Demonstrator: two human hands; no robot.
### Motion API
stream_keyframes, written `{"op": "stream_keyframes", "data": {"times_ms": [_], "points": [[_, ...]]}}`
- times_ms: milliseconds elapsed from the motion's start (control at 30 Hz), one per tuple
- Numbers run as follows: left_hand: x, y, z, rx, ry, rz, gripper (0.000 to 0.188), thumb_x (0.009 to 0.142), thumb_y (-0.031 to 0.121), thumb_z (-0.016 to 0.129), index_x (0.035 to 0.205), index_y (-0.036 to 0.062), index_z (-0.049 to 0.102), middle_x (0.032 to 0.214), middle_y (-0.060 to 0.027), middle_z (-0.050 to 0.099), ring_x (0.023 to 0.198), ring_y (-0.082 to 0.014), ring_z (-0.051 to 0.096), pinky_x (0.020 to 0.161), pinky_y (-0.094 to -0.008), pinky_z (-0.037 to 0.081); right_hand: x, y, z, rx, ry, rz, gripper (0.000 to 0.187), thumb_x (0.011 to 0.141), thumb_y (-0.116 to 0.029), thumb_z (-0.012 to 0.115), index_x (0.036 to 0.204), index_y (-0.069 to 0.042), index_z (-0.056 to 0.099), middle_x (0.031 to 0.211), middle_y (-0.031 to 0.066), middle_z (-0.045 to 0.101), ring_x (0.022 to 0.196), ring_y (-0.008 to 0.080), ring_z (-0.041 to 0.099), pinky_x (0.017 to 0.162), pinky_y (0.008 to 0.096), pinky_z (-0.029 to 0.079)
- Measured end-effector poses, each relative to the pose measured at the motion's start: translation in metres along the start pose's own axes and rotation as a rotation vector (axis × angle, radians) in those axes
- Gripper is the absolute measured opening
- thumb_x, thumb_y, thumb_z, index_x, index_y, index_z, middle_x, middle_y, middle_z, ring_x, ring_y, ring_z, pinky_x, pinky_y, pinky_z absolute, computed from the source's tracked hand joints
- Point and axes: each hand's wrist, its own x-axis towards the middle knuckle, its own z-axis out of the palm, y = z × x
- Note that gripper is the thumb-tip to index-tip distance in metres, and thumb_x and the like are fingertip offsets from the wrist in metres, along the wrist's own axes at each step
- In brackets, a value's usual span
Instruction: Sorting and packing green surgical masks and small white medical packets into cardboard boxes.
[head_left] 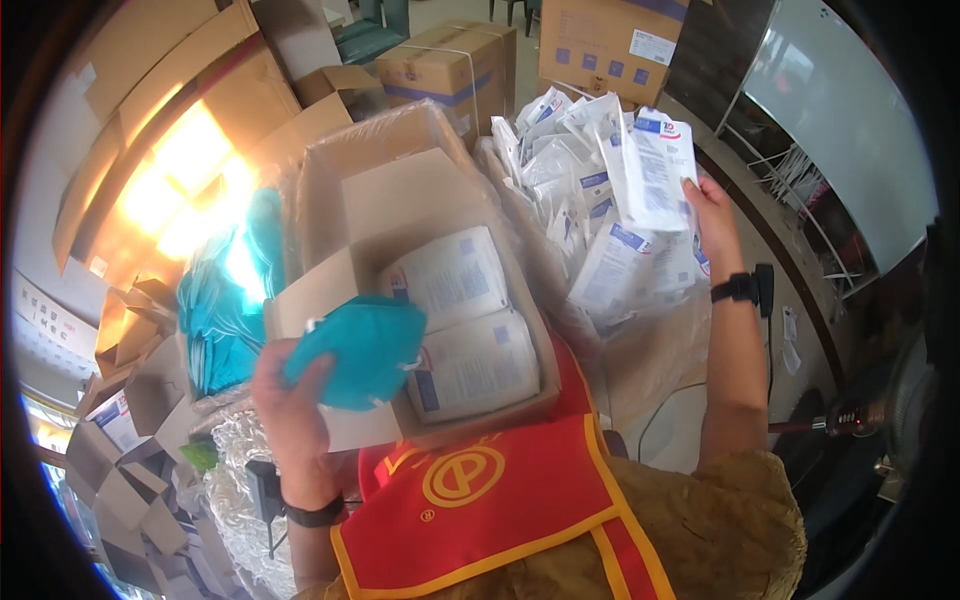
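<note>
My left hand (290,400) is closed on a teal folded face mask (362,350), held over the near left flap of an open cardboard box (548,385). Inside that box lie white printed packets (478,365) in two neat stacks. Up at the right, my right hand (712,215) grips the edge of a white packet (662,172) with blue and red print. It is raised over a loose heap of similar packets (605,265) in a plastic-lined box. More teal masks (232,310) are piled at the left.
Behind the boxes stand a strapped carton (450,75) and a taller carton (610,45). A white board on a stand (835,110) is at the far right. Crumpled clear plastic (245,490) and several small open boxes (140,480) lie at the lower left.
</note>
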Motion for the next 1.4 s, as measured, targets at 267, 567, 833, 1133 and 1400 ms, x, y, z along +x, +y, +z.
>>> {"op": "stream_keyframes", "data": {"times_ms": [267,567,833,1133,1400], "points": [[0.010,-0.011,0.034,-0.011,-0.029,-0.021,0.021,0.077,-0.002,0.075,0.091,0.0035,0.061,0.085,-0.0016,0.064,0.077,-0.0093,0.058,0.072,-0.0229,0.047,-0.020,-0.006,0.057,-0.539,-0.183,-0.247,0.039,0.090,-0.019,0.065,0.124,-0.002,0.057,0.101,0.0072,0.065,0.092,0.0146,0.061,0.080,0.0273,0.049],[-0.001,-0.012,0.046,-0.152,-0.133,-0.030,0.019,0.080,0.003,0.074,0.093,0.0040,0.061,0.085,-0.0007,0.062,0.075,-0.0078,0.056,0.066,-0.0222,0.048,-0.165,-0.098,0.215,-0.405,-0.839,-0.337,0.019,0.083,-0.011,0.070,0.101,-0.004,0.065,0.087,0.0138,0.063,0.076,0.0256,0.063,0.066,0.0316,0.048],[0.031,-0.022,-0.017,0.018,0.101,0.182,0.006,0.091,0.006,0.065,0.094,0.0021,0.068,0.091,-0.0037,0.068,0.081,-0.0080,0.060,0.074,-0.0222,0.048,-0.186,-0.121,0.176,-0.441,-1.091,-0.550,0.013,0.078,-0.003,0.070,0.090,-0.006,0.070,0.090,0.0082,0.060,0.085,0.0246,0.061,0.072,0.0341,0.049],[0.000,-0.006,0.019,-0.657,-0.201,-0.144,0.012,0.095,0.012,0.059,0.100,0.0029,0.065,0.092,-0.0028,0.065,0.084,-0.0123,0.061,0.074,-0.0244,0.049,-0.178,-0.120,0.226,0.083,-0.872,-0.245,0.010,0.084,-0.002,0.066,0.082,0.003,0.058,0.106,0.0096,0.060,0.089,0.0196,0.057,0.078,0.0280,0.045],[-0.013,0.005,0.014,-0.676,0.104,-0.195,0.038,0.100,0.039,0.049,0.075,0.0104,0.052,0.075,-0.0027,0.058,0.066,-0.0120,0.054,0.062,-0.0261,0.046,-0.213,-0.132,0.244,-0.237,-0.946,-0.648,0.017,0.082,-0.007,0.070,0.080,0.001,0.055,0.078,0.0129,0.053,0.069,0.0254,0.057,0.063,0.0351,0.046]]}}
